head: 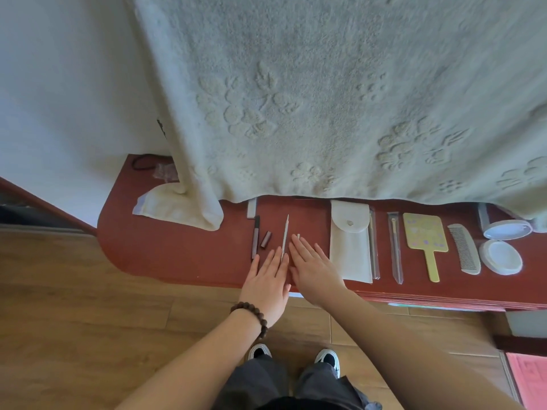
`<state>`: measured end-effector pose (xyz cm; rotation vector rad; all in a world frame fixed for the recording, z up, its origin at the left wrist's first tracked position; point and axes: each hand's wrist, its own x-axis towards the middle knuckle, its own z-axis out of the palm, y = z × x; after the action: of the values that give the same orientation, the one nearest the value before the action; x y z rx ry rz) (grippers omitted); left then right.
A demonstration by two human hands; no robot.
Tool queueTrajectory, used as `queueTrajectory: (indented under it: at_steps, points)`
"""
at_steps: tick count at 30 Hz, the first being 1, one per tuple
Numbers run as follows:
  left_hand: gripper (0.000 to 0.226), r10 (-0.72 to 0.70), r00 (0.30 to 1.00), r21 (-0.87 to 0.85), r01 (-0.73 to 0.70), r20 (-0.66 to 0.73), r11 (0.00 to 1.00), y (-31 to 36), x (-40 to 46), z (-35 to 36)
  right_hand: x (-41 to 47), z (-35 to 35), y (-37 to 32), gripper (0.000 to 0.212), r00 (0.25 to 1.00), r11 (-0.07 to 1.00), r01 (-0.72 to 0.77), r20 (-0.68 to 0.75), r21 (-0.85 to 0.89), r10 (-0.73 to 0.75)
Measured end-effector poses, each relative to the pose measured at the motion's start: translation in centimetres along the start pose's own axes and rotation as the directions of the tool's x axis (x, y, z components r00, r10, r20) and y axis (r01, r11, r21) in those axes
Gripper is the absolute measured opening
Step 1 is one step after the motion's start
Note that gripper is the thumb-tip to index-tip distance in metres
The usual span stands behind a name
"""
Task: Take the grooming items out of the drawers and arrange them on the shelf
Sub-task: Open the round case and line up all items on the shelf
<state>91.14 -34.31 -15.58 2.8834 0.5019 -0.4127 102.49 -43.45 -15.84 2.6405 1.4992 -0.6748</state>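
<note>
Two hands: left hand [268, 284] and right hand [313, 269] lie flat, fingers straight, grasping nothing.
Shelf [177, 253]: thin stick [285, 233] lies between the fingertips.
Right of hands: white pouch [349, 250], yellow mirror [424, 236], comb [464, 248].
Overhang: towel [325, 99] covers the shelf's rear edge.

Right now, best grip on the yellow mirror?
Take the mirror by its narrow handle, coming from the near shelf edge: it lies flat, handle toward the person, with bare shelf on both sides of it; a packaged tool and the comb flank the wide head.
</note>
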Motion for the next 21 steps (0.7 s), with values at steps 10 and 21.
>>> queueTrajectory:
  at_steps: [10, 21]
  points:
    - [0.064, -0.048, 0.998, -0.005, 0.048, 0.036, 0.999, 3.4, 1.8, -0.3, -1.4, -0.3, 2.7, 0.057, 0.995, 0.992, -0.095, 0.003, -0.082, 0.096]
    - [0.079, -0.167, 0.981, -0.053, 0.173, 0.095, 0.984, 6.4, 2.4, -0.1, -1.2, -1.0, 3.2, 0.056, 0.997, 0.996, -0.066, 0.033, -0.065, 0.068]
